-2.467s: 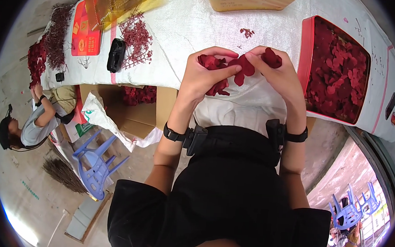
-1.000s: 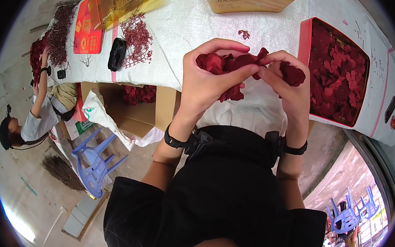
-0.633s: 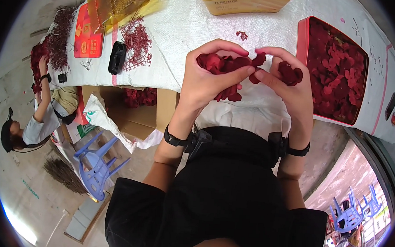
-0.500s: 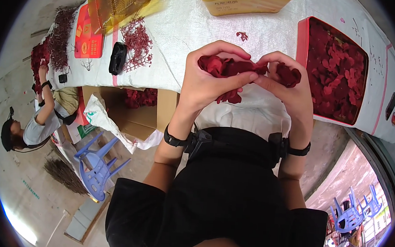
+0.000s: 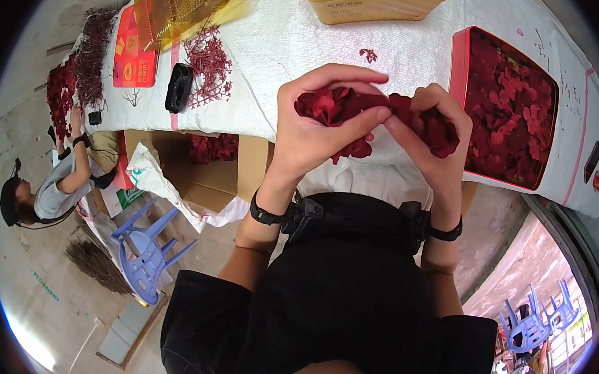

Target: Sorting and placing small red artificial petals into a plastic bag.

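Note:
Dark red petals [image 5: 328, 106] fill the curl of my left hand [image 5: 309, 136], and some hang out below its palm. Its thumb lies over them, and the index finger stretches out above. Close beside it, my right hand [image 5: 446, 151] is closed round another bunch of dark red petals [image 5: 438, 132]. Its thumb tip meets the left thumb, and red petals bridge the small space between the two hands. Both hands are raised at the near edge of the white-covered table [image 5: 266, 55]. To the right lies a red-rimmed tin [image 5: 458, 94] filled with loose petals of the same colour.
A yellow tin [image 5: 372, 14] of petals stands at the far side. Leftward lie reddish bare stems [image 5: 207, 65], a black object [image 5: 178, 88], a red lid [image 5: 133, 53] and yellow plastic trays [image 5: 173, 4]. Below is a cardboard box [image 5: 197, 174]; another person [image 5: 67, 179] works at far left.
My right hand has turned and its fingers have curled further round its petals. More petals show between the hands. The other person's hands have moved nearer the table's edge.

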Tool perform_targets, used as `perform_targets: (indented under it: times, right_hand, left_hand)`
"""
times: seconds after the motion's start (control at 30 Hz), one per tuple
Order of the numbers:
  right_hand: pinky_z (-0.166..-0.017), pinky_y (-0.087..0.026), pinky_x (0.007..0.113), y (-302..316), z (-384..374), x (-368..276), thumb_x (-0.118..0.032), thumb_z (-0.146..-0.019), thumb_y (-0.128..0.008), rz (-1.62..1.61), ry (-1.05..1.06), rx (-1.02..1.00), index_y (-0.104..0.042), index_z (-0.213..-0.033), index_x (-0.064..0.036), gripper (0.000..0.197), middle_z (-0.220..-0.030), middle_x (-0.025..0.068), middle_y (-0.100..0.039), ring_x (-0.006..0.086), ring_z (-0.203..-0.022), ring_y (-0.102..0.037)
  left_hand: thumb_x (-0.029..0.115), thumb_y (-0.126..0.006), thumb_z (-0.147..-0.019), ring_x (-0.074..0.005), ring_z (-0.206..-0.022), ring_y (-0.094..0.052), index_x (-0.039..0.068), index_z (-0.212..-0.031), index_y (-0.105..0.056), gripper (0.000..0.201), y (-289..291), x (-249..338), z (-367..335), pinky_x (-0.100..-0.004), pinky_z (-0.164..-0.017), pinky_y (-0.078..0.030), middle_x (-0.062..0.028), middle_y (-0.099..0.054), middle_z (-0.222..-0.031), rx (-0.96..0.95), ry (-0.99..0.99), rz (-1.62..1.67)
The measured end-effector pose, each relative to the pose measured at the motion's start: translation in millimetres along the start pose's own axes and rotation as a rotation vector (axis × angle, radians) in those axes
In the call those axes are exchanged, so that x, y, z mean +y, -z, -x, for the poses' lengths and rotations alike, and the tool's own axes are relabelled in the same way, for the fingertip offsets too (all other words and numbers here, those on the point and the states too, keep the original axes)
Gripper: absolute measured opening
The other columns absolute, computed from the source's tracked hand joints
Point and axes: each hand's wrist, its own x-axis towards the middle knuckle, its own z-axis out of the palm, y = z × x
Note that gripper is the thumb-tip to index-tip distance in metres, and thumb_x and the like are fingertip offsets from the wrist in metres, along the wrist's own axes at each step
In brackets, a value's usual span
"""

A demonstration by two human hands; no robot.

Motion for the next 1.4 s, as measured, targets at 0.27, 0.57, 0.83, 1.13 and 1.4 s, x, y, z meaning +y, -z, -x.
perform_targets:
  times: [0.27,0.57,0.83,1.13,1.4]
  right_hand:
    - [-0.056,-0.028,0.019,5,0,-9,0.002,-0.076,-0.070,-0.027,-0.117,-0.138,-0.048,-0.078,-0.0036,0.023,-0.072,-0.0042,-0.043,0.0025,-0.064,-0.036]
    - [-0.052,-0.029,0.018,4,3,-4,0.004,-0.078,-0.070,-0.074,-0.066,-0.016,-0.051,-0.078,-0.0011,0.019,-0.068,-0.0033,-0.047,0.0018,-0.060,-0.039]
    - [-0.059,-0.037,0.021,6,8,-6,0.008,-0.076,-0.067,0.052,0.125,0.015,-0.046,-0.079,-0.0008,0.024,-0.072,0.0032,-0.049,0.0086,-0.065,-0.045]
    - [-0.065,-0.046,0.029,-6,14,-12,0.007,-0.075,-0.068,0.165,0.395,0.133,-0.045,-0.080,-0.0019,0.025,-0.070,0.0062,-0.050,0.0140,-0.063,-0.048]
    - [-0.048,-0.041,0.026,-15,14,-16,0.005,-0.067,-0.076,0.127,0.473,0.268,-0.050,-0.076,-0.0014,0.028,-0.064,0.0065,-0.049,0.0172,-0.051,-0.049]
  left_hand:
    - [-0.006,-0.068,-0.079,-0.0080,-0.068,-0.062,-0.002,-0.096,-0.066,0.018,2,2,-1,-0.0192,-0.058,-0.051,-0.0067,-0.066,-0.084,-0.102,0.042,0.010]
    - [-0.006,-0.066,-0.080,-0.0089,-0.065,-0.061,-0.003,-0.091,-0.067,0.012,-7,-5,-2,-0.0188,-0.055,-0.049,-0.0083,-0.065,-0.088,-0.046,-0.141,-0.093]
    - [-0.008,-0.065,-0.077,-0.0140,-0.070,-0.063,-0.004,-0.085,-0.067,0.009,-7,-1,-5,-0.0229,-0.060,-0.049,-0.0112,-0.065,-0.085,-0.073,-0.397,-0.264]
    - [0.002,-0.067,-0.079,-0.0241,-0.077,-0.063,-0.004,-0.078,-0.065,0.006,-6,-4,-7,-0.0313,-0.069,-0.051,-0.0142,-0.064,-0.080,-0.086,-0.524,-0.174]
    - [-0.004,-0.068,-0.074,-0.0202,-0.075,-0.063,-0.002,-0.082,-0.068,0.008,-2,-2,-2,-0.0275,-0.066,-0.051,-0.0111,-0.064,-0.080,-0.149,-0.618,-0.192]
